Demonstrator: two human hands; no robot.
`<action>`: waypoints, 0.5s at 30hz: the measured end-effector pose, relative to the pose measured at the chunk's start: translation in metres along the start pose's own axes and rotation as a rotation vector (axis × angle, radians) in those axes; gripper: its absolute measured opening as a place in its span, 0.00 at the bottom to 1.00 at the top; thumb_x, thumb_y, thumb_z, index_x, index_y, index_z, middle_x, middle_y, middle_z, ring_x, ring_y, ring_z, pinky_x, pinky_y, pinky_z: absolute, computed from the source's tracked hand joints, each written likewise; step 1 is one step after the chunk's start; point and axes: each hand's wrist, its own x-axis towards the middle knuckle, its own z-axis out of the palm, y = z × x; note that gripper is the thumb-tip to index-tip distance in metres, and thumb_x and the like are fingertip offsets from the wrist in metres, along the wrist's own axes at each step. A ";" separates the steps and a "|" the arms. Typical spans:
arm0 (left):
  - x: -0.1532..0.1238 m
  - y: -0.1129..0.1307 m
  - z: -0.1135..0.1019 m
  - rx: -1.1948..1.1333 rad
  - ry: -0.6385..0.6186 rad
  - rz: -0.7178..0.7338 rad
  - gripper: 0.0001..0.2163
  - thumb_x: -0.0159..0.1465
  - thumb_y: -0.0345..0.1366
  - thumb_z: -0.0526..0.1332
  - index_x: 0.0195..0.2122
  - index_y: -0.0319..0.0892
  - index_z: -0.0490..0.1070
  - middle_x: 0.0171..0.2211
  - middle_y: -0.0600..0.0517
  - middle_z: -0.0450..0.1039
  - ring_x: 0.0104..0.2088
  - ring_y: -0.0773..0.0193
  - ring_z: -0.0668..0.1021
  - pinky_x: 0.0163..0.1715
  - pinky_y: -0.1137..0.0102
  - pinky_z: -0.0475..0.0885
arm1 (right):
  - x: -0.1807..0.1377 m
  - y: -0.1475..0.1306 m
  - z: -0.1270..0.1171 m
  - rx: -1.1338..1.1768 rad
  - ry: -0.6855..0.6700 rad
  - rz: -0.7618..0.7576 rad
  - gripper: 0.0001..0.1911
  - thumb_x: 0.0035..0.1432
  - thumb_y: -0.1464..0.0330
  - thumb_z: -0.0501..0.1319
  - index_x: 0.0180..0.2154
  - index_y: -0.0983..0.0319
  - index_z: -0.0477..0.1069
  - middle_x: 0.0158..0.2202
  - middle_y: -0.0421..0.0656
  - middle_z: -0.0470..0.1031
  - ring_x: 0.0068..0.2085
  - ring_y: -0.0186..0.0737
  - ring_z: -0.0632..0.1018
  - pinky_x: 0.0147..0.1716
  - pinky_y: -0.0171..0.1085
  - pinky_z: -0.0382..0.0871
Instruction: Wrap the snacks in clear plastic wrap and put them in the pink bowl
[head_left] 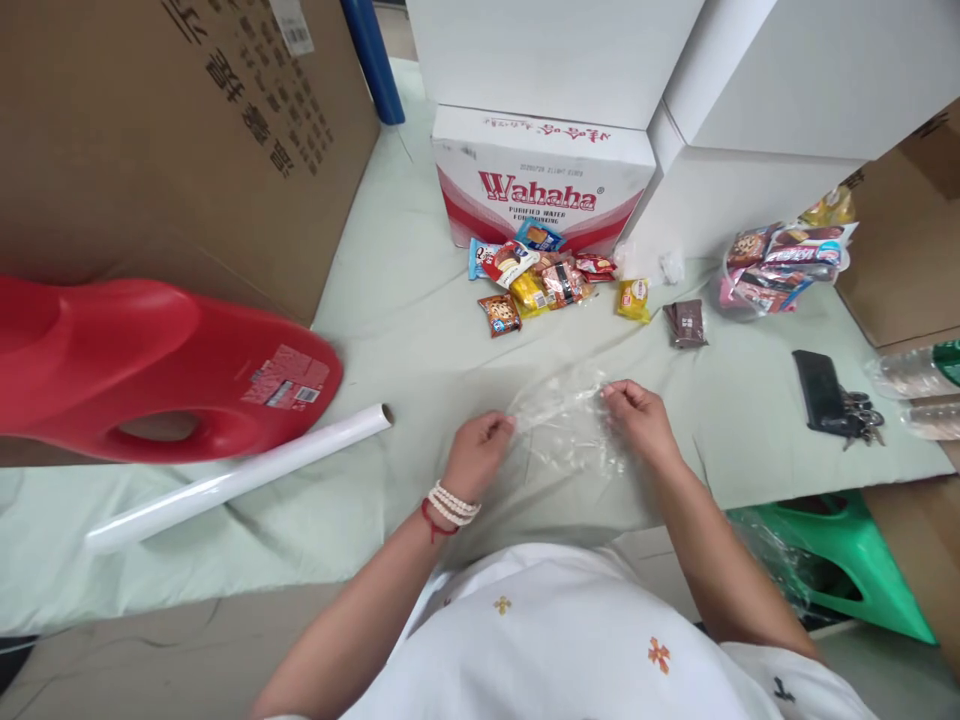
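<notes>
A clear plastic bag [566,415] is stretched between my two hands, low over the pale green cloth. My left hand [482,455], with beads and a red cord at the wrist, pinches its left edge. On the opposite edge, my right hand [641,415] grips the film between thumb and fingers. Beyond the bag lies a pile of wrapped snacks [532,275]. A yellow snack packet [634,299] and a brown packet [685,324] sit apart to its right. The bag looks crumpled, and I see nothing inside it.
A Wahaha carton [544,185] stands behind the snacks. At the right are a filled snack tub [780,270], a black phone [817,390] and keys [862,418]. Leftward lie a white roll [247,475] and a red plastic piece [225,340]. A green stool [855,570] stands below the table's edge.
</notes>
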 end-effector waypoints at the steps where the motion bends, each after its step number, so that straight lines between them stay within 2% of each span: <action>1: -0.004 -0.004 -0.005 0.049 0.079 -0.026 0.20 0.67 0.50 0.51 0.30 0.41 0.73 0.19 0.58 0.58 0.23 0.66 0.64 0.26 0.71 0.60 | 0.007 0.002 0.005 0.105 0.039 0.047 0.20 0.55 0.48 0.64 0.33 0.59 0.72 0.24 0.37 0.68 0.25 0.36 0.70 0.25 0.35 0.68; 3: -0.014 -0.010 -0.016 0.229 0.284 -0.037 0.18 0.67 0.48 0.54 0.41 0.40 0.76 0.23 0.55 0.67 0.27 0.62 0.71 0.30 0.68 0.66 | 0.016 0.005 0.012 0.222 0.079 0.079 0.20 0.52 0.49 0.66 0.33 0.59 0.71 0.23 0.35 0.67 0.24 0.34 0.70 0.20 0.32 0.64; 4: -0.019 -0.011 -0.021 0.346 0.393 0.005 0.18 0.66 0.46 0.58 0.47 0.39 0.76 0.29 0.50 0.72 0.33 0.57 0.75 0.36 0.65 0.70 | 0.018 0.005 0.015 0.239 0.078 0.081 0.20 0.52 0.49 0.67 0.34 0.59 0.71 0.23 0.35 0.67 0.24 0.35 0.70 0.19 0.32 0.63; 5: -0.024 -0.012 -0.024 0.463 0.482 0.091 0.18 0.65 0.43 0.60 0.53 0.39 0.75 0.36 0.45 0.77 0.41 0.52 0.77 0.44 0.59 0.71 | 0.019 0.005 0.017 0.237 0.062 0.082 0.21 0.52 0.49 0.67 0.35 0.59 0.71 0.23 0.35 0.67 0.24 0.35 0.71 0.18 0.31 0.62; 6: -0.027 -0.010 -0.026 0.570 0.520 0.218 0.19 0.65 0.39 0.61 0.57 0.42 0.73 0.44 0.41 0.78 0.50 0.48 0.77 0.52 0.54 0.69 | 0.020 0.004 0.020 0.223 0.040 0.082 0.21 0.53 0.49 0.67 0.36 0.59 0.71 0.22 0.34 0.67 0.23 0.35 0.72 0.18 0.31 0.62; 7: -0.027 -0.008 -0.027 0.656 0.478 0.376 0.20 0.66 0.34 0.60 0.59 0.46 0.73 0.51 0.41 0.77 0.57 0.46 0.74 0.60 0.49 0.63 | 0.020 0.002 0.022 0.202 0.012 0.079 0.20 0.54 0.49 0.66 0.37 0.59 0.71 0.22 0.34 0.67 0.23 0.35 0.72 0.18 0.31 0.63; 8: -0.025 -0.005 -0.028 0.717 0.353 0.544 0.22 0.66 0.30 0.58 0.61 0.52 0.72 0.57 0.43 0.75 0.63 0.48 0.70 0.65 0.47 0.57 | 0.020 0.000 0.024 0.176 -0.018 0.071 0.20 0.55 0.49 0.66 0.37 0.59 0.72 0.21 0.34 0.67 0.22 0.35 0.72 0.18 0.32 0.63; 10: -0.013 0.002 -0.027 0.762 0.011 0.783 0.30 0.66 0.23 0.54 0.65 0.59 0.66 0.63 0.49 0.72 0.68 0.54 0.67 0.70 0.48 0.48 | 0.022 -0.003 0.026 0.109 -0.093 0.044 0.20 0.57 0.49 0.64 0.38 0.59 0.72 0.20 0.33 0.67 0.20 0.34 0.69 0.19 0.32 0.61; 11: -0.005 0.004 -0.026 0.761 -0.120 0.817 0.33 0.65 0.22 0.53 0.68 0.59 0.62 0.66 0.49 0.69 0.68 0.56 0.67 0.71 0.47 0.46 | 0.023 -0.003 0.025 0.069 -0.121 0.025 0.20 0.58 0.49 0.63 0.39 0.59 0.73 0.19 0.33 0.66 0.19 0.34 0.67 0.19 0.32 0.60; 12: 0.003 0.006 -0.026 0.753 -0.197 0.797 0.34 0.64 0.23 0.53 0.71 0.56 0.58 0.68 0.47 0.65 0.68 0.56 0.67 0.71 0.46 0.45 | 0.024 -0.002 0.022 0.029 -0.127 0.001 0.20 0.59 0.49 0.62 0.38 0.59 0.73 0.18 0.33 0.66 0.18 0.33 0.66 0.19 0.33 0.59; 13: 0.011 0.006 -0.025 0.739 -0.215 0.742 0.34 0.65 0.26 0.54 0.72 0.53 0.54 0.70 0.44 0.63 0.68 0.54 0.67 0.71 0.42 0.44 | 0.026 0.001 0.016 -0.009 -0.109 -0.023 0.20 0.60 0.49 0.61 0.38 0.59 0.73 0.17 0.33 0.65 0.18 0.33 0.65 0.20 0.33 0.58; 15: 0.021 0.003 -0.024 0.711 -0.165 0.608 0.32 0.68 0.32 0.53 0.74 0.47 0.51 0.71 0.40 0.60 0.68 0.51 0.68 0.69 0.37 0.43 | 0.029 0.010 -0.002 -0.075 -0.003 -0.052 0.21 0.61 0.49 0.60 0.36 0.60 0.73 0.17 0.34 0.64 0.20 0.34 0.65 0.23 0.34 0.59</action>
